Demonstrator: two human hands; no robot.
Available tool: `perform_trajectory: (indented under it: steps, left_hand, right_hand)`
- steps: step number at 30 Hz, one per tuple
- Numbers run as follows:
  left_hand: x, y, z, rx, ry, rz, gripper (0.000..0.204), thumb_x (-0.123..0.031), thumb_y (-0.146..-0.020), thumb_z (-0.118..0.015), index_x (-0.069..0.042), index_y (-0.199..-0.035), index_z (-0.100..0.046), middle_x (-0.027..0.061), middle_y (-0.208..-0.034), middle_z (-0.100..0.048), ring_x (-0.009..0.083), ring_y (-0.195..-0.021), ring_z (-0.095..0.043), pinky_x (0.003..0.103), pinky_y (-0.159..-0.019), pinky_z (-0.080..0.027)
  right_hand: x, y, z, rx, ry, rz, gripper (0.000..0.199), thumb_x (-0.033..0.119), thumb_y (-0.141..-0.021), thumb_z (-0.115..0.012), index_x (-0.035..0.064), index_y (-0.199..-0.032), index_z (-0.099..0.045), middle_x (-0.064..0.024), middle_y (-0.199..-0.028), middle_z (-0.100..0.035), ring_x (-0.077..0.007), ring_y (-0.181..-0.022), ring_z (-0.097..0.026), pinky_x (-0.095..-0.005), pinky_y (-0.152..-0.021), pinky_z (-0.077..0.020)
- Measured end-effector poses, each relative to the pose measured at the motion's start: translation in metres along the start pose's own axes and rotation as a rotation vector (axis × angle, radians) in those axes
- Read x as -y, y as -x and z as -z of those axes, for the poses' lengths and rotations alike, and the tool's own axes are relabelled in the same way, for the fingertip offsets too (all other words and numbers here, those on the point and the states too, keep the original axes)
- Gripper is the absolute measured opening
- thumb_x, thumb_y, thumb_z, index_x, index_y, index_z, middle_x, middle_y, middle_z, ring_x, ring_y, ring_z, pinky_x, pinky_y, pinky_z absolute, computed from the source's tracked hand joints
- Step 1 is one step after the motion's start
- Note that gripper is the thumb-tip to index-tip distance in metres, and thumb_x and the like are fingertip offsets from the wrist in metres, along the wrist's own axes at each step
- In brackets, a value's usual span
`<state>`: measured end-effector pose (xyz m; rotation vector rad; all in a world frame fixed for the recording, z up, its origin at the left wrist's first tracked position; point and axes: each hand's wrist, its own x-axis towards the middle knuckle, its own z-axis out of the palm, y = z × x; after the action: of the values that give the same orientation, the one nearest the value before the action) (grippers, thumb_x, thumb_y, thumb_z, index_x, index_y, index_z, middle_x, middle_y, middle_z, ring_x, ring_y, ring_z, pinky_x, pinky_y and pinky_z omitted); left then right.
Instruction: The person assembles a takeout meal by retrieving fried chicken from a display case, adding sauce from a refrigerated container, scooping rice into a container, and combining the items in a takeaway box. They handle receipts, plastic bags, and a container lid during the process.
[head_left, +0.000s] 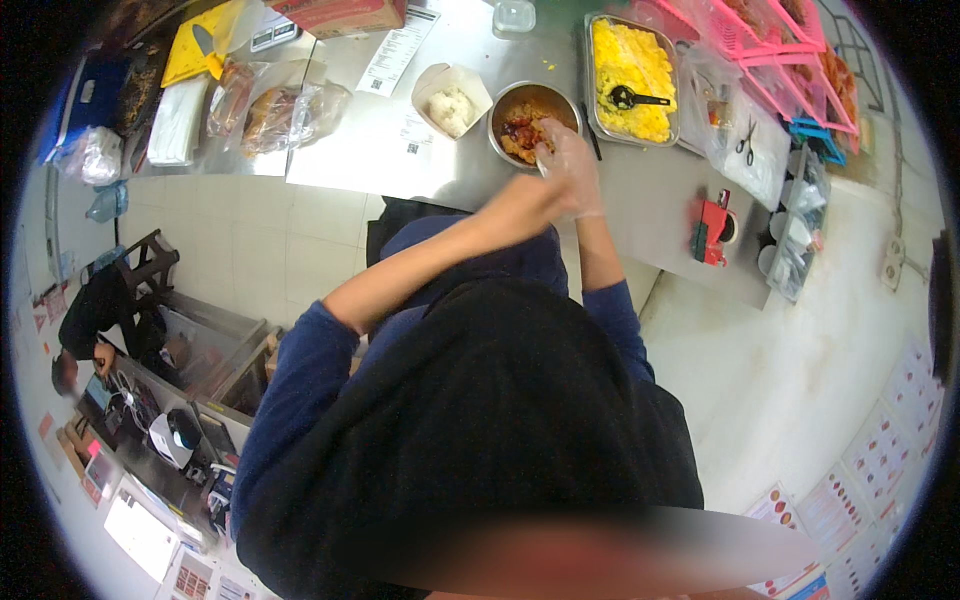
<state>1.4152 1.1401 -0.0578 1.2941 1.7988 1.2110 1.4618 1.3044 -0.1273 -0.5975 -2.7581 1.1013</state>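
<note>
A steel bench (400, 150) runs along the top of the view over a pale tiled floor, and another person bends over a counter far down at the left. From the left the bench carries a yellow board (195, 45), bagged food (270, 110) and paper slips (395, 50), then an open paper box of rice (452, 100). Just right of the box stands the round metal bowl (530, 120) of sauced pieces. The left hand (525, 200) hangs near the bowl's near rim, bare; whether it is spread or closed cannot be told. The right hand (570, 165), gloved in clear plastic, lies over the bowl's near right edge, fingers bent down into the food, seemingly pinching a piece. The bowl thus lies straight ahead of both hands, the right nearer. Further right sit a tray of yellow egg (632, 75) with a black scoop (630, 98), then pink baskets (770, 40).
</note>
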Motion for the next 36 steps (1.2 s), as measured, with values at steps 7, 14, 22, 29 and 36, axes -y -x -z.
perform_trajectory:
  steps: [7, 14, 22, 29, 36]
  left_hand:
    - [0.126, -0.008, -0.013, -0.251, 0.589, 0.785, 0.033, -0.024, -0.103, -0.054, 0.000, -0.118, -0.037, 0.0222, -0.104, -0.057, 0.0301, -0.086, -0.070, 0.036, -0.068, -0.063]
    - [0.148, -0.015, -0.034, -0.306, 0.654, 0.756, 0.038, -0.003, -0.101, -0.046, 0.000, -0.131, -0.024, 0.0300, -0.111, -0.053, 0.0408, -0.076, -0.072, 0.045, -0.062, -0.066]
    - [0.141, -0.012, -0.029, -0.225, 0.798, 0.696, 0.042, -0.010, -0.103, -0.049, -0.002, -0.135, -0.022, 0.0294, -0.107, -0.057, 0.0392, -0.080, -0.072, 0.044, -0.068, -0.066]
    - [0.142, -0.015, -0.026, -0.190, 0.756, 0.664, 0.041, -0.010, -0.103, -0.049, -0.001, -0.132, -0.023, 0.0309, -0.108, -0.056, 0.0386, -0.079, -0.072, 0.043, -0.070, -0.066]
    - [0.138, -0.015, -0.020, -0.158, 0.752, 0.680, 0.032, -0.010, -0.103, -0.047, -0.001, -0.126, -0.026, 0.0288, -0.102, -0.058, 0.0384, -0.079, -0.072, 0.041, -0.069, -0.066]
  right_hand:
    - [-0.016, -0.052, -0.048, 0.357, 0.550, 0.061, 0.055, 0.038, -0.077, -0.072, 0.0297, -0.130, -0.059, -0.0122, -0.132, -0.056, -0.0351, -0.125, -0.052, -0.0574, -0.092, -0.0438]
    - [-0.037, -0.061, -0.044, 0.425, 0.396, -0.034, 0.037, 0.024, -0.083, -0.066, 0.0105, -0.117, -0.062, -0.0189, -0.110, -0.065, -0.0384, -0.100, -0.066, -0.0487, -0.085, -0.0532]
    - [-0.053, -0.030, 0.005, 0.649, 0.079, 0.154, 0.045, 0.015, -0.079, -0.072, 0.0078, -0.123, -0.062, -0.0207, -0.106, -0.066, -0.0372, -0.104, -0.064, -0.0453, -0.089, -0.0510]
    - [-0.035, -0.021, -0.018, 0.384, 0.481, 0.215, 0.047, 0.020, -0.082, -0.064, 0.0210, -0.129, -0.057, -0.0174, -0.117, -0.064, -0.0369, -0.101, -0.066, -0.0449, -0.085, -0.0549]
    - [-0.046, -0.028, -0.034, 0.113, 0.326, -0.088, 0.033, 0.015, -0.084, -0.063, 0.0100, -0.116, -0.060, -0.0211, -0.098, -0.070, -0.0392, -0.089, -0.069, -0.0491, -0.075, -0.0568]
